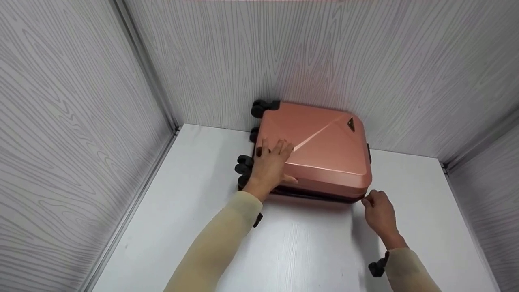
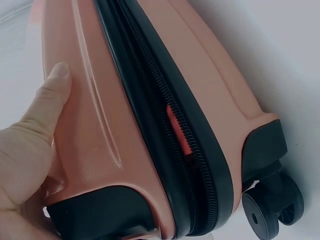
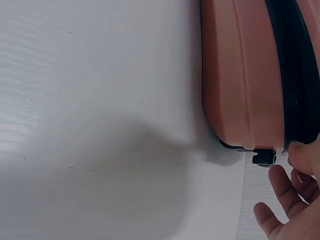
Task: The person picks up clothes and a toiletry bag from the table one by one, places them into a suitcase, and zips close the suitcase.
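The black wheels point(image 1: 244, 164) are sticking out of the suitcase's left end, and nearby the zip point(image 2: 195, 155) is gaping. The left hand point(image 1: 269, 166) is resting on the suitcase's top near the wheels, its fingers spreading wide. The pink suitcase point(image 1: 324, 146) is lying flat on the white table point(image 1: 304, 251), with its long side seeming to be running from left to right, between the hands and the back wall point(image 1: 308, 52). At the suitcase's near right corner, the right hand point(image 1: 380, 213) is pinching at the zip; its pull is hiding from view.
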Tool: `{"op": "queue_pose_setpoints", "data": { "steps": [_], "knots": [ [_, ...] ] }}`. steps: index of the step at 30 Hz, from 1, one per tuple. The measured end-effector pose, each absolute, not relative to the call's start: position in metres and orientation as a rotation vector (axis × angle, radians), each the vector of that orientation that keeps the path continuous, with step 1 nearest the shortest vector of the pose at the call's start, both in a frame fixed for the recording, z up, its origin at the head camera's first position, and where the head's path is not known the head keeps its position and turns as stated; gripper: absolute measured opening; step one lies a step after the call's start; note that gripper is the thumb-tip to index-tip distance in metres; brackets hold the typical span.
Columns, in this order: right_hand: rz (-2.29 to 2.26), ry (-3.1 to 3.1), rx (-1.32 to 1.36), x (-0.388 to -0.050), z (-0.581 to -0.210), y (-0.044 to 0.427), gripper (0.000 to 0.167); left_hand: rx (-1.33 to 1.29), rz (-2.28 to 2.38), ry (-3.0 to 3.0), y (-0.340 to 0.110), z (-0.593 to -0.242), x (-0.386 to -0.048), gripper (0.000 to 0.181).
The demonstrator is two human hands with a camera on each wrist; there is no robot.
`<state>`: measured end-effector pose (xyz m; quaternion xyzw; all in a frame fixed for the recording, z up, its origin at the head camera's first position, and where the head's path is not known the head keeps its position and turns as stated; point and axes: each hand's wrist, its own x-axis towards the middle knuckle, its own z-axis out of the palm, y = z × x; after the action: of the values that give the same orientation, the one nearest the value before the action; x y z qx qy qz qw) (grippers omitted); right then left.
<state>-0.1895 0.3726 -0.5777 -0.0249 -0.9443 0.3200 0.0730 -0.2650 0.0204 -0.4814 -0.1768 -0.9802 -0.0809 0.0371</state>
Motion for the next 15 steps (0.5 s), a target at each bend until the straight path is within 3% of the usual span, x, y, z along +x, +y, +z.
{"op": "queue_pose_setpoints", "data": {
  "steps": [9,15],
  "knots": [
    [1.287,-2.864,-0.066,-0.185,-0.581,0.386,0.016,-0.562,-0.2,-3.015,0.021,-0.482,-0.268,0.122],
    [1.272,-2.834,-0.122,-0.188,-0.58,0.378,0.016,-0.543,-0.162,-2.974,0.019,-0.477,-0.266,0.115]
  ]
}}
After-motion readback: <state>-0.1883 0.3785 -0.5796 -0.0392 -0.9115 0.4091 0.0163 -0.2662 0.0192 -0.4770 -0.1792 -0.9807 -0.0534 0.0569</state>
